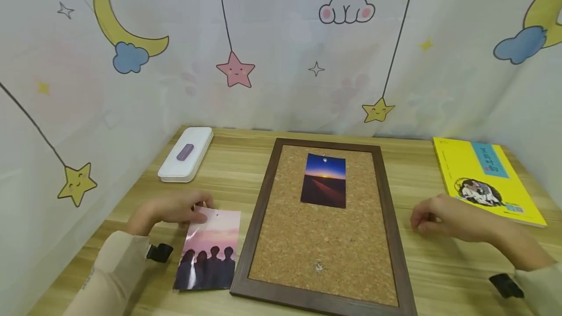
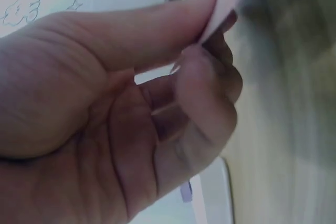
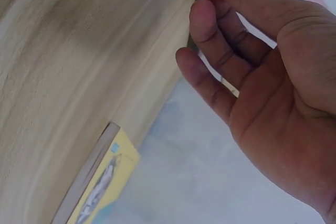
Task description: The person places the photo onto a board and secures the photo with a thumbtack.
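Observation:
My left hand (image 1: 175,208) pinches the top left corner of a photo (image 1: 210,252) between thumb and fingers, left of a framed cork board (image 1: 327,238). The photo shows a pink sky over dark silhouettes, with a small dark mark near its top edge. In the left wrist view, the pinched paper (image 2: 223,9) is seen edge-on. A sunset photo (image 1: 324,182) is fixed to the upper cork by a pin (image 1: 325,160). Low on the cork lies a small clear, shiny piece (image 1: 319,267). Over the table right of the board, my right hand (image 1: 452,218) has loosely bent fingers and no visible object.
At the back left, a white case (image 1: 195,143) bears a small purple block (image 1: 185,152). To the back right lies a yellow book (image 1: 465,169), close behind my right hand. A printed curtain (image 1: 281,101) hangs along the back and sides of the wooden table (image 1: 237,160).

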Available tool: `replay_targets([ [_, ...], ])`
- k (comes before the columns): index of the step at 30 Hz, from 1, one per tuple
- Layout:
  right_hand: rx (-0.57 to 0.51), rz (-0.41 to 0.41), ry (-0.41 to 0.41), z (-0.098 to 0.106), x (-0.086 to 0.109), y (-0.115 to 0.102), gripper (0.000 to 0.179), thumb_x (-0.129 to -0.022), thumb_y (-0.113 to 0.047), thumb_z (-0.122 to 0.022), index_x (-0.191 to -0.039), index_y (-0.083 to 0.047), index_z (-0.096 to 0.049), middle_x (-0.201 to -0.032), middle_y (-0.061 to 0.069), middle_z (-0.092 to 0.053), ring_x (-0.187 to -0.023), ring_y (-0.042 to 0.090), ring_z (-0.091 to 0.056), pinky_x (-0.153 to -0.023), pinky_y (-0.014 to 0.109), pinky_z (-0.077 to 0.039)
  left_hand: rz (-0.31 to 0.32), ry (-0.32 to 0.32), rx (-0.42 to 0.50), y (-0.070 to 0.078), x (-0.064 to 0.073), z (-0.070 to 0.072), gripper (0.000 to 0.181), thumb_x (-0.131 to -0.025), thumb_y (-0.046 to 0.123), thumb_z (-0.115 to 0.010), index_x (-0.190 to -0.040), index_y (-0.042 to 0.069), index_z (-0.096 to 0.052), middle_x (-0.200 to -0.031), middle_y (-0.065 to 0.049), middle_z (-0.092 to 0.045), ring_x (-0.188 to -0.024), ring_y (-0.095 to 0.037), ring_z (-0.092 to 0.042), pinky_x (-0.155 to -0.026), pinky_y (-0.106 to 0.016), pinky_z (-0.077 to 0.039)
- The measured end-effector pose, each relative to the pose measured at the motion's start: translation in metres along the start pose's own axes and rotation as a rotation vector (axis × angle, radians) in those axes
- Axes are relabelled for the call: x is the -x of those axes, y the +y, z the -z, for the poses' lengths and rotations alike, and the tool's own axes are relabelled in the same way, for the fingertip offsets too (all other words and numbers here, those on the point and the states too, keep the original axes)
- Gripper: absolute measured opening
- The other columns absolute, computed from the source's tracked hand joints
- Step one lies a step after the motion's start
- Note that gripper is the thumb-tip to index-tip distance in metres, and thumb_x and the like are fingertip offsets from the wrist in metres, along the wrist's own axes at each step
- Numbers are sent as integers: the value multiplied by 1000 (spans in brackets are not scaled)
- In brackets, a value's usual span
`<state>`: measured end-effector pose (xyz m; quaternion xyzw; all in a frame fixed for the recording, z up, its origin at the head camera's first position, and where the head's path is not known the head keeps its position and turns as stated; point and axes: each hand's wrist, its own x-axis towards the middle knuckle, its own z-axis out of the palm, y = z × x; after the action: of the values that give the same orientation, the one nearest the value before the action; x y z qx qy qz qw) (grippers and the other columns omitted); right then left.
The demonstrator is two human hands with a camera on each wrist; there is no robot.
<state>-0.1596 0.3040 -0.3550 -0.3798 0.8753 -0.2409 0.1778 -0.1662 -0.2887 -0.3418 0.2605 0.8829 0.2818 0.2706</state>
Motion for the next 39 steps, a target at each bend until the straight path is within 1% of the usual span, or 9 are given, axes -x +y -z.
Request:
replay_targets([
  [2, 14, 13, 16, 0, -2, 0, 7, -97, -14, -66, -98, -19, -71, -92, -13, -68, -78, -1, -58, -63, 25, -51, 15, -47, 78, 0, 2, 5, 9, -97, 3, -61, -106, 1, -60, -64, 2, -48, -53, -9, -46, -50, -25, -42],
  [6, 32, 37, 45, -1, -7, 0, 9, -98, -13, -65, -98, -19, -70, -92, -12, -67, -77, 0, -58, -63, 24, -51, 8, -89, 117, -4, 5, 15, 5, -101, 7, -57, -103, 4, -61, -64, 2, -44, -53, -9, -43, -49, -24, -38],
  [15, 68, 29, 70, 4, -18, -7, 10, -99, -13, -64, -97, -21, -70, -91, -15, -65, -77, -1, -57, -64, 25, -51, 13, -126, 102, -6, 10, 27, 8, -104, 13, -54, -106, 9, -61, -66, 2, -49, -53, -9, -46, -47, -22, -38],
  [20, 95, 71, 90, 8, -21, -10, 13, -98, -9, -64, -95, -21, -68, -89, -19, -63, -77, -1, -57, -63, 25, -51, -36, -107, 74, -1, 11, 32, 8, -104, 13, -55, -105, 8, -61, -63, 4, -47, -52, -7, -44, -47, -22, -39],
  [23, 98, 91, 99, 10, -25, -12, 15, -98, -8, -64, -93, -22, -67, -87, -20, -61, -75, -1, -55, -62, 24, -50, -64, -109, 82, 2, 8, 33, 8, -103, 11, -55, -105, 7, -61, -63, 5, -46, -51, -6, -42, -46, -22, -39],
  [27, 106, 84, 102, 15, -31, -17, 15, -98, -9, -64, -92, -23, -66, -87, -19, -61, -76, 0, -55, -64, 25, -50, -79, -116, 107, 8, -1, 31, 8, -104, 10, -54, -104, 6, -61, -63, 5, -44, -50, -6, -41, -46, -22, -39],
  [29, 102, 70, 98, 18, -34, -20, 14, -99, -10, -63, -92, -22, -66, -87, -16, -62, -76, 1, -56, -65, 25, -50, -83, -114, 100, 12, -7, 30, 9, -104, 11, -54, -102, 6, -61, -61, 4, -44, -49, -7, -41, -46, -23, -39],
  [35, 105, 31, 106, 21, -42, -27, 12, -99, -11, -63, -94, -21, -67, -87, -13, -64, -77, 2, -57, -66, 25, -51, -93, -120, 42, 27, -34, 23, 10, -104, 13, -54, -101, 8, -62, -58, 3, -46, -47, -9, -42, -46, -25, -40],
  [39, 105, 29, 117, 21, -51, -32, 10, -100, -12, -62, -96, -20, -67, -88, -12, -64, -78, 5, -59, -68, 27, -52, -85, -113, 12, 36, -49, 19, 9, -104, 14, -55, -101, 10, -62, -57, 2, -46, -47, -8, -41, -47, -24, -38],
])
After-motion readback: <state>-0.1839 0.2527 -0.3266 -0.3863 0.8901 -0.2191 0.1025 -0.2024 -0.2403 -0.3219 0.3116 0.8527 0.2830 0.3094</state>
